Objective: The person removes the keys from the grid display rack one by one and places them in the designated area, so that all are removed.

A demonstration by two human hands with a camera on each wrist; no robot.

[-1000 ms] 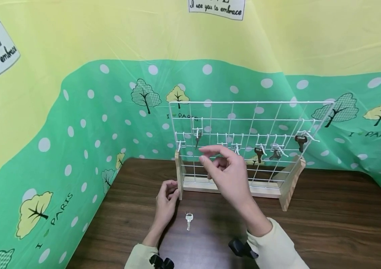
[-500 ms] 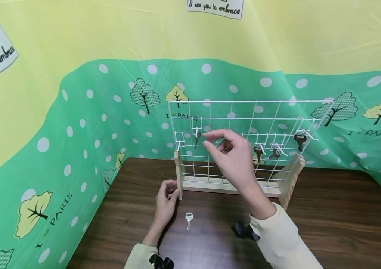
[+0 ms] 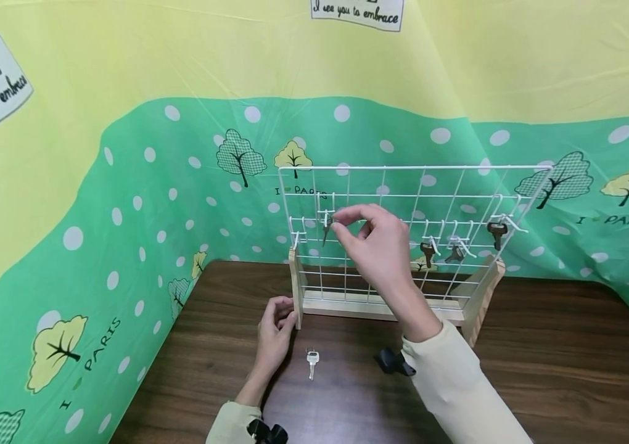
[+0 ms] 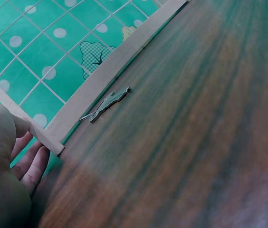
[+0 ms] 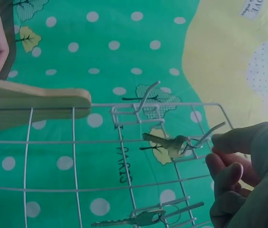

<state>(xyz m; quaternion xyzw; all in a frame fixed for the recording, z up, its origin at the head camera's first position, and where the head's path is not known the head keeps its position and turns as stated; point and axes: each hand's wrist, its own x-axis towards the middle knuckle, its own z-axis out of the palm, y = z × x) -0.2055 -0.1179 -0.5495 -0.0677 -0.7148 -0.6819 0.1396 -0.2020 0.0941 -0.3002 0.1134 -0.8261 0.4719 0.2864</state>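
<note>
A white wire grid rack (image 3: 381, 298) with wooden side supports stands on the table, keys hanging from its hooks. My left hand (image 3: 274, 333) holds the rack's left wooden support (image 4: 41, 130) low down, thumb at its front edge. My right hand (image 3: 378, 246) is raised at the upper-left hook; thumb and index tips are close together beside a hanging key (image 3: 327, 228). In the right wrist view that key (image 5: 172, 146) hangs by its ring on the hook, and the fingertips are by the hook's end, apart from the key. A silver key (image 3: 312, 364) lies on the table before the rack.
On the rack's right, more keys hang: a dark key (image 3: 496, 234), a brown key (image 3: 428, 254) and a grey key (image 3: 455, 253). Another key (image 5: 148, 218) hangs below in the right wrist view. A patterned cloth (image 3: 142, 246) surrounds the wooden table (image 3: 559, 357).
My right hand has risen from before the middle hooks and come left to the upper-left hook. My left hand and the key on the table have stayed put.
</note>
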